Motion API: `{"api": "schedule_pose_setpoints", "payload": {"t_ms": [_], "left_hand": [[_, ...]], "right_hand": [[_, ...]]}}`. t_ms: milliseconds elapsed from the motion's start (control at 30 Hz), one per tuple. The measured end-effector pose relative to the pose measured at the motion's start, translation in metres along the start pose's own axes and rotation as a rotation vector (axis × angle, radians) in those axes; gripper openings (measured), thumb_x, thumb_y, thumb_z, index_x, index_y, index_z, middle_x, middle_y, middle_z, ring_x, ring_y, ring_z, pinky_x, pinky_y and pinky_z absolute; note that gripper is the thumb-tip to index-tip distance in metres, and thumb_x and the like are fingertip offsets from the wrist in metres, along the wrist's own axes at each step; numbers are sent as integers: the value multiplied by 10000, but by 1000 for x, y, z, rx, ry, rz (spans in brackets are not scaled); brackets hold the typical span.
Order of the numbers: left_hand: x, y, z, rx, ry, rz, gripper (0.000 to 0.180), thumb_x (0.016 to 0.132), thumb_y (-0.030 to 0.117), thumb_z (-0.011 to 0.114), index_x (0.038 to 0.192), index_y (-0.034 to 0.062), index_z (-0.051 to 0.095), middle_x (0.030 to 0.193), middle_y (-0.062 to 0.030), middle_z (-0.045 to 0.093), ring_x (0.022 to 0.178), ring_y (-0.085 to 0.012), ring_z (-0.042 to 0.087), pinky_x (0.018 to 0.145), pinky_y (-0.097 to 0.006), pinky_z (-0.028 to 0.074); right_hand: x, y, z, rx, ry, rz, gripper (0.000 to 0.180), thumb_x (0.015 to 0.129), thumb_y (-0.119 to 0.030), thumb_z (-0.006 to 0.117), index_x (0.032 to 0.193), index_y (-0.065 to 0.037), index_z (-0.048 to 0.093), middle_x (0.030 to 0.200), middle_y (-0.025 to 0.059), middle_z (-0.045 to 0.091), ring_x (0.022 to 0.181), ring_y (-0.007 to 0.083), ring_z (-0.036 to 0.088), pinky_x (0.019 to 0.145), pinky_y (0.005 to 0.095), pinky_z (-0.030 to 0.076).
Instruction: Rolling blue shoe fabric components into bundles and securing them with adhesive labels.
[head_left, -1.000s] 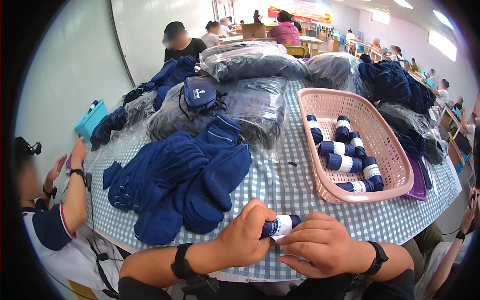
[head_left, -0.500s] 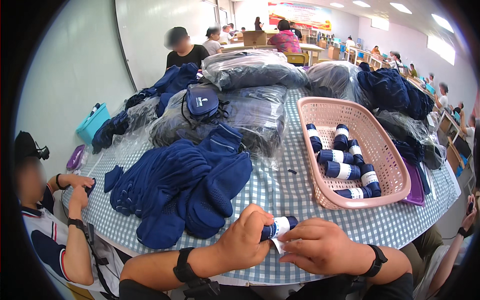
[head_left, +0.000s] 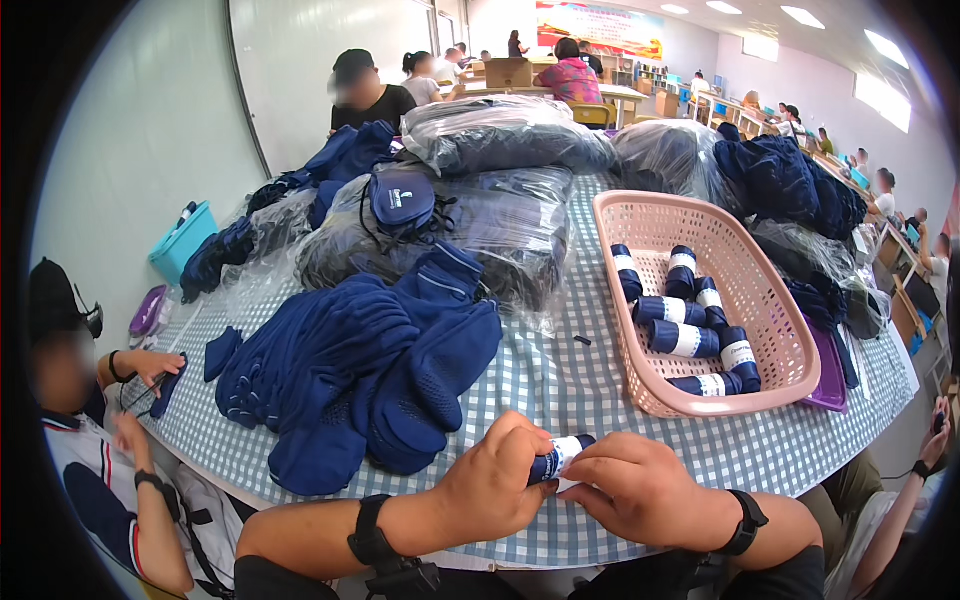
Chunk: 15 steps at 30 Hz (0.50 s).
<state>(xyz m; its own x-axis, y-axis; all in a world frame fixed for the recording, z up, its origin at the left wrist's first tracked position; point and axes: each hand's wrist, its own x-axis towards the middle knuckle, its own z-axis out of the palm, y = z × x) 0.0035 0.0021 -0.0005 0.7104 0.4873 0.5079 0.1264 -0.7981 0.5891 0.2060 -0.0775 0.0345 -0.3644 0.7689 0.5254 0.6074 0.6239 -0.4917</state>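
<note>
Close to the table's near edge, my left hand (head_left: 495, 475) is wrapped round a small navy fabric roll (head_left: 543, 466). A white paper band (head_left: 570, 450) goes round that roll, and my right hand (head_left: 640, 490) pinches the band at the roll's right side. My fingers hide part of the band's end. Ahead and to the left lies a loose pile of navy knitted pieces (head_left: 330, 370). On the right stands a pink plastic basket (head_left: 625, 340), holding several navy rolls (head_left: 685, 340) with white bands.
Plastic-wrapped navy bundles (head_left: 510, 225) fill the table's far side, a navy pouch (head_left: 402, 200) on top. A purple tray (head_left: 828, 365) sits right of the basket. A turquoise bin (head_left: 183, 245) is at far left. Co-workers sit left, right and beyond the checked tablecloth (head_left: 540, 385).
My right fingers have closed in against the roll, and the loose paper flap that hung below it is now mostly covered. The co-worker at left has moved one hand off the other.
</note>
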Motion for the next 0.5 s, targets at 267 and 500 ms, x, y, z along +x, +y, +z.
{"api": "schedule_pose_setpoints", "payload": {"t_ms": [267, 500], "left_hand": [[-2, 2, 1, 7, -29, 9, 501, 745, 5, 768, 1117, -24, 435, 1103, -238, 519, 927, -369, 629, 755, -410, 547], [-4, 2, 3, 29, -36, 29, 522, 732, 2, 791, 1115, -18, 436, 1109, -237, 535, 946, -347, 623, 760, -386, 546]], "right_hand": [[0, 5, -1, 95, 62, 66, 223, 740, -50, 804, 921, -35, 675, 857, 102, 659, 737, 297, 655, 633, 386, 523], [0, 3, 1, 118, 25, 94, 206, 741, -45, 803, 903, -48, 676, 852, 101, 651, 755, 295, 649, 641, 383, 521]]}}
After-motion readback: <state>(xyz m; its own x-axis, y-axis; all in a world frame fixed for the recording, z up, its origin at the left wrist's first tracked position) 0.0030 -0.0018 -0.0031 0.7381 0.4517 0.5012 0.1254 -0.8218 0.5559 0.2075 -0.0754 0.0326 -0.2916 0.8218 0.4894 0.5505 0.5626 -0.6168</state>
